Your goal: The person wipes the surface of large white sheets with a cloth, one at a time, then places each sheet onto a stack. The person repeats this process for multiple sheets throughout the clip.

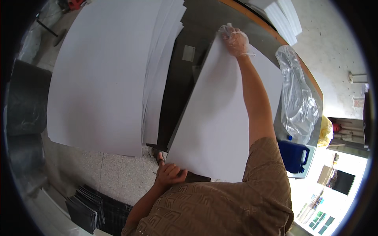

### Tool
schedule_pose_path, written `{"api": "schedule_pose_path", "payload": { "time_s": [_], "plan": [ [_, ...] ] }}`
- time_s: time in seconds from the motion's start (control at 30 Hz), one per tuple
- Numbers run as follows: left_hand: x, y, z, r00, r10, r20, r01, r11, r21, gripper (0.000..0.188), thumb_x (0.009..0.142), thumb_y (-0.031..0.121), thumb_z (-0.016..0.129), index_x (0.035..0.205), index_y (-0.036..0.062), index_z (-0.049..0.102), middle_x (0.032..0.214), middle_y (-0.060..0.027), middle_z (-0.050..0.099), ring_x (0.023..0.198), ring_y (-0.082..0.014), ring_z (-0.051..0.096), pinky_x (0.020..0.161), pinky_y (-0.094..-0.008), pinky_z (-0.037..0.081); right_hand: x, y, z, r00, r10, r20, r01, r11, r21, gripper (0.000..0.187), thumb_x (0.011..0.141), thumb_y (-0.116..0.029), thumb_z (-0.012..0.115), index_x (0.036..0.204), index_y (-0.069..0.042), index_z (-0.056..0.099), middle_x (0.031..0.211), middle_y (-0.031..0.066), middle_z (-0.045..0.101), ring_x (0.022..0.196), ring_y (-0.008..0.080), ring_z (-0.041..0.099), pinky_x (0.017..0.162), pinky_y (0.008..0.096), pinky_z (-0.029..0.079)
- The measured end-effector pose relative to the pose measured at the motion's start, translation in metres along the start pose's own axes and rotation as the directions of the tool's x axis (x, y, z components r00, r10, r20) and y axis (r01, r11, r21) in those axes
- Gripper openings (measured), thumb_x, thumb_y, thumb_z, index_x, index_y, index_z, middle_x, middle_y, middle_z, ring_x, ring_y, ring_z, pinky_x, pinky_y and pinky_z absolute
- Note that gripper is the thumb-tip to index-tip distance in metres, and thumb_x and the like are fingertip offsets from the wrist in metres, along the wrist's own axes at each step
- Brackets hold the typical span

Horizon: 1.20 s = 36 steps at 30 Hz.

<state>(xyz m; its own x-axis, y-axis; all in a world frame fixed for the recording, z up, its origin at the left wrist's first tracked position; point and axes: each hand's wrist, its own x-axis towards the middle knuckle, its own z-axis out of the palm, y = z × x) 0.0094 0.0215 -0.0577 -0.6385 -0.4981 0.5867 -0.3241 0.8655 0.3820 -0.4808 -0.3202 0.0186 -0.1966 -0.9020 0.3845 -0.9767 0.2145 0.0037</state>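
A large white sheet (208,118) lies slanted on a dark table (197,23) in front of me. At its near left corner, my left hand (171,174) is closed with the fingers curled over the edge. Stretched out to the far end, my right hand (237,42) wears a clear, crinkled plastic glove. Its fingers are closed at the sheet's far left corner; the thumb is partly hidden by the glove's folds. To the left, a thick pile of large white sheets (102,78) stands with its right edges unevenly fanned.
On the table's right side lie a clear plastic bag (297,98) and a dark blue jug (292,156). A yellow bag (326,131) sits beyond them. White boards (281,19) lean past the orange table edge (252,13). Dark folded sheets (84,206) rest at lower left.
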Motion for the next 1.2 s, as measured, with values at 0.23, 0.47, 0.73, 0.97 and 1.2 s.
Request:
{"api": "schedule_pose_path", "payload": {
  "time_s": [0.23, 0.47, 0.73, 0.97, 1.2],
  "plan": [
    [0.009, -0.007, 0.010, 0.995, 0.029, -0.099, -0.031, 0.999, -0.014, 0.028, 0.073, 0.011, 0.079, 0.094, 0.0225, 0.065, 0.108, -0.0036, 0.047, 0.100, -0.0248, 0.053, 0.089, -0.0461, 0.046, -0.280, -0.114, -0.147, 0.915, -0.269, 0.301, 0.184, 0.942, 0.281, 0.052, 0.084, -0.044, 0.070, 0.127, -0.014, 0.064, 0.126, 0.0141, 0.063, 0.112, 0.0323, 0.058, 0.096, 0.0489, 0.044],
    [0.009, -0.014, 0.015, 0.993, 0.099, -0.070, -0.101, 0.995, -0.020, 0.032, 0.074, 0.011, 0.079, 0.100, 0.0210, 0.063, 0.112, -0.0053, 0.047, 0.105, -0.0266, 0.050, 0.087, -0.0436, 0.046, -0.397, -0.153, -0.206, 0.861, -0.397, 0.318, 0.264, 0.883, 0.389, 0.062, 0.074, -0.043, 0.079, 0.131, -0.025, 0.062, 0.124, 0.0072, 0.061, 0.104, 0.0256, 0.058, 0.087, 0.0488, 0.046],
    [0.008, 0.002, 0.006, 0.996, -0.012, -0.094, 0.015, 0.999, 0.036, 0.031, 0.074, 0.012, 0.080, 0.097, 0.0215, 0.061, 0.110, -0.0054, 0.049, 0.105, -0.0261, 0.050, 0.087, -0.0431, 0.047, -0.142, -0.008, -0.057, 0.986, -0.108, 0.127, 0.109, 0.994, 0.005, 0.042, 0.091, -0.045, 0.063, 0.123, -0.019, 0.063, 0.119, 0.0183, 0.062, 0.103, 0.0361, 0.061, 0.088, 0.0462, 0.049],
    [0.008, 0.010, 0.005, 0.991, -0.079, -0.110, 0.085, 0.995, 0.049, 0.032, 0.073, 0.007, 0.077, 0.096, 0.0221, 0.060, 0.110, -0.0074, 0.050, 0.105, -0.0295, 0.049, 0.084, -0.0465, 0.047, -0.048, 0.048, -0.030, 0.996, 0.085, -0.002, -0.084, 0.994, 0.066, 0.045, 0.094, -0.048, 0.058, 0.124, -0.016, 0.066, 0.108, 0.0199, 0.066, 0.100, 0.0381, 0.064, 0.085, 0.0455, 0.053],
    [0.016, 0.003, 0.012, 0.987, -0.023, -0.156, 0.026, 1.000, 0.016, 0.035, 0.073, -0.001, 0.073, 0.100, 0.0172, 0.060, 0.108, -0.0077, 0.048, 0.101, -0.0299, 0.049, 0.081, -0.0462, 0.044, -0.333, -0.055, -0.158, 0.924, -0.197, 0.329, 0.165, 0.979, 0.124, 0.049, 0.089, -0.052, 0.063, 0.127, -0.021, 0.065, 0.121, 0.0135, 0.065, 0.110, 0.0324, 0.059, 0.093, 0.0521, 0.044]
  ]
}}
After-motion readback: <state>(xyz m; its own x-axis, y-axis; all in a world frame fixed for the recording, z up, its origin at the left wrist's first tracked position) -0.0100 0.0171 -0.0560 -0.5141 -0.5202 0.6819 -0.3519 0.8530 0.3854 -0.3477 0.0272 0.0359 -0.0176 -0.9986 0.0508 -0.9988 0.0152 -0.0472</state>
